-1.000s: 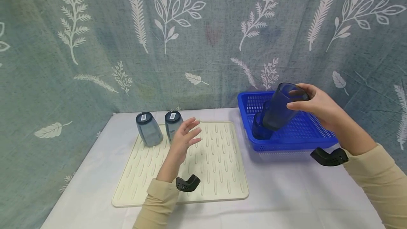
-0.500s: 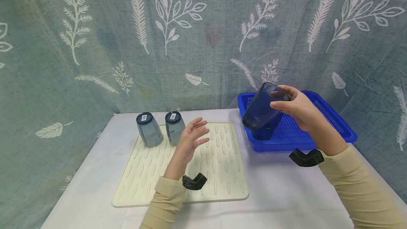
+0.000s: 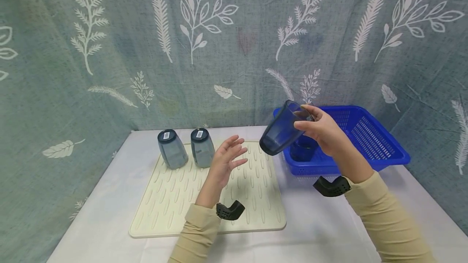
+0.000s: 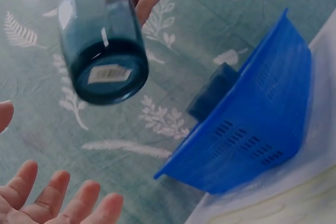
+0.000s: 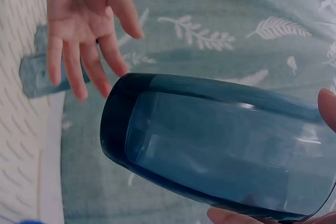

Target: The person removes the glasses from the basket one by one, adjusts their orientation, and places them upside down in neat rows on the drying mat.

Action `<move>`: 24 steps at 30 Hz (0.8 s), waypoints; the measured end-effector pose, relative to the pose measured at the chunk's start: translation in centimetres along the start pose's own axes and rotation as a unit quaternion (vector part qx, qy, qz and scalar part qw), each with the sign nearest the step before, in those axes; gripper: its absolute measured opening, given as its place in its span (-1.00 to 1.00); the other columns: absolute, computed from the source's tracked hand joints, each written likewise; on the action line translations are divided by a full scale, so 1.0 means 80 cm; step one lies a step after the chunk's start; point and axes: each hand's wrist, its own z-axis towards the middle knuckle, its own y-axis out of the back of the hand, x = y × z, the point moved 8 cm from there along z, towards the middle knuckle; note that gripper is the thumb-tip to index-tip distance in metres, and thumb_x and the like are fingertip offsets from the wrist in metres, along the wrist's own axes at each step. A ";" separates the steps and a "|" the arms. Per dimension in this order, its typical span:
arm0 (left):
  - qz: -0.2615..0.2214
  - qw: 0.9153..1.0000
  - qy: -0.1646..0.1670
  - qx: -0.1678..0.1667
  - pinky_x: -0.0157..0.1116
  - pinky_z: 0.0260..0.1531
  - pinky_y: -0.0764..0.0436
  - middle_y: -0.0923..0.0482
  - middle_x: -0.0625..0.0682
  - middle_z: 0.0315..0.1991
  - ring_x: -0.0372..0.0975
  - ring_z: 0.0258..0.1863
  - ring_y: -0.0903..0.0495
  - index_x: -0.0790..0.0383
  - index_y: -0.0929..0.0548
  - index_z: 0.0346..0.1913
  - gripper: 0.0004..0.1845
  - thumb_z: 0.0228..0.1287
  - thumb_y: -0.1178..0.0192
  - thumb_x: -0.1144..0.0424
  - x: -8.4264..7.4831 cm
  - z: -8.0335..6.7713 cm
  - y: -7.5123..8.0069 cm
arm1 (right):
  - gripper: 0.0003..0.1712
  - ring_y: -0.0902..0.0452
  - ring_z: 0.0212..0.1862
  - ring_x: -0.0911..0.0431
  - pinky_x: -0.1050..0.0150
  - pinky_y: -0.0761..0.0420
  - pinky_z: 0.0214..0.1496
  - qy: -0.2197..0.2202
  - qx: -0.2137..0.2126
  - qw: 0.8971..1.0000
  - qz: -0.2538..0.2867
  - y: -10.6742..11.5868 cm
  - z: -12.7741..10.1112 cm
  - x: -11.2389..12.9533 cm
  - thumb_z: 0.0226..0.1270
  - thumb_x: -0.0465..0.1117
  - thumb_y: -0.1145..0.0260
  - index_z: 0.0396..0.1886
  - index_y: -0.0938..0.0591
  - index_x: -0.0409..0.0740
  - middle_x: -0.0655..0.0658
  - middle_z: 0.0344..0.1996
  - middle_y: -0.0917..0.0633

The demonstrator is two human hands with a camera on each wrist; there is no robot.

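Note:
My right hand (image 3: 323, 131) grips a tall blue drinking glass (image 3: 281, 131) near its rim. The glass is tilted, its base pointing down and left toward the mat, with a barcode sticker (image 4: 109, 74) on the base in the left wrist view. To its left, my left hand (image 3: 226, 161) hovers over the cream ridged mat (image 3: 256, 214) with fingers spread, holding nothing. In the right wrist view that left hand (image 5: 86, 24) shows its palm close beyond the base of the glass. Two more blue glasses (image 3: 172, 151) (image 3: 202, 149) stand upside down at the mat's far left.
A blue perforated basket (image 3: 380, 149) stands at the back right of the white-covered table (image 3: 310, 222). Inside its left end is another blue glass (image 3: 302, 150), partly hidden by my right hand and the held glass. A leaf-patterned curtain (image 3: 241, 72) hangs behind.
My right hand has carried the glass left, from over the basket to near the mat's right edge, tilting it further. My left hand has shifted slightly right.

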 end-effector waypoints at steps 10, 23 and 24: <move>-0.078 0.997 0.005 0.013 -0.09 -0.07 -0.56 -0.39 0.12 0.10 -0.11 -0.04 -0.54 0.32 -0.24 0.26 -0.55 0.31 0.09 0.34 0.003 0.000 -0.017 | -0.19 -0.49 -0.15 0.29 0.38 -0.47 0.02 0.006 0.014 0.997 0.078 -0.027 0.008 -0.013 0.22 -0.29 -0.19 0.36 0.00 -0.33 -0.01 -0.09 -0.38; -0.184 0.983 0.017 0.017 -0.25 -0.21 -0.61 -0.44 0.03 -0.01 -0.22 -0.12 -0.56 0.29 -0.20 0.27 -0.50 0.27 0.06 0.29 0.005 0.002 -0.027 | -0.53 -0.55 -0.28 0.27 0.38 -0.55 -0.11 0.029 0.000 0.981 0.192 -0.046 0.018 -0.032 0.19 -0.34 -0.14 0.09 -0.25 -0.23 0.05 -0.25 -0.53; -0.188 0.982 0.015 0.017 -0.26 -0.20 -0.61 -0.44 0.02 -0.01 -0.22 -0.12 -0.55 0.28 -0.21 0.26 -0.51 0.27 0.06 0.29 0.004 0.002 -0.027 | -0.58 -0.56 -0.29 0.27 0.38 -0.56 -0.13 0.033 -0.001 0.978 0.204 -0.047 0.019 -0.033 0.18 -0.35 -0.14 0.04 -0.28 -0.21 0.05 -0.27 -0.54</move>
